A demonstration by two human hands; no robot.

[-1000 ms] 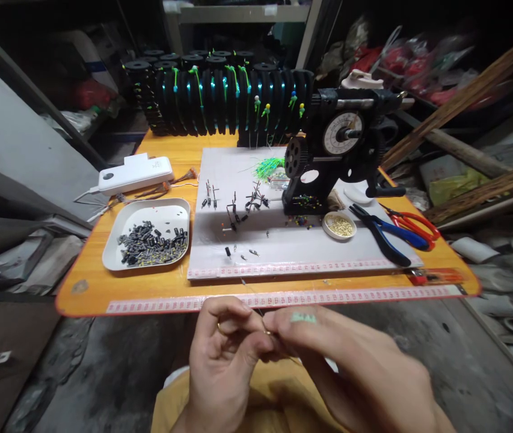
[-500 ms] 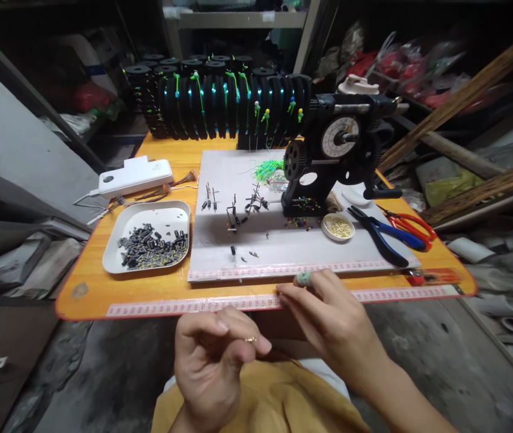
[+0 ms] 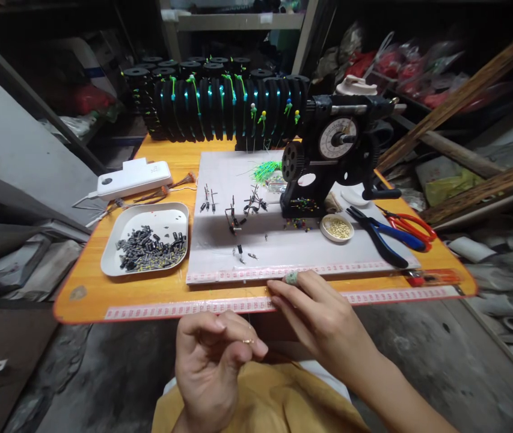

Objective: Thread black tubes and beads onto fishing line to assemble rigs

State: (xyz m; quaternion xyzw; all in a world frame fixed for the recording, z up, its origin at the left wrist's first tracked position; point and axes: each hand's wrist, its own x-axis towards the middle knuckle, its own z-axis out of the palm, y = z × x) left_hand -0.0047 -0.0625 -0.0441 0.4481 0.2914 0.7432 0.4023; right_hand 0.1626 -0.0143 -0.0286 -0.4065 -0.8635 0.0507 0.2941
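Note:
Low in front of the table edge, my left hand (image 3: 208, 367) is closed, its thumb and forefinger pinching a small gold-coloured metal piece (image 3: 248, 341). A hair-thin line shows faintly just above that piece. To its right, my right hand (image 3: 322, 316) is over the front edge of the table, fingertips pressed together in a pinch. What those fingertips hold is too small to make out. A green wrap (image 3: 291, 278) covers one fingertip of the right hand. Beyond the hands, a few tiny dark parts (image 3: 240, 249) lie on the pale board (image 3: 211, 258).
At left a white tray (image 3: 108, 255) holds dark small parts. A small bowl (image 3: 338, 239) of gold pieces stands beside blue-handled pliers (image 3: 380, 231) and red-handled pliers (image 3: 414, 231). Behind is a black winding machine (image 3: 304, 186) with spools (image 3: 220, 111). A measuring tape (image 3: 157, 310) runs along the edge.
My right hand has shifted slightly left along the table edge. My left hand stays nearly in place, still pinching the gold piece.

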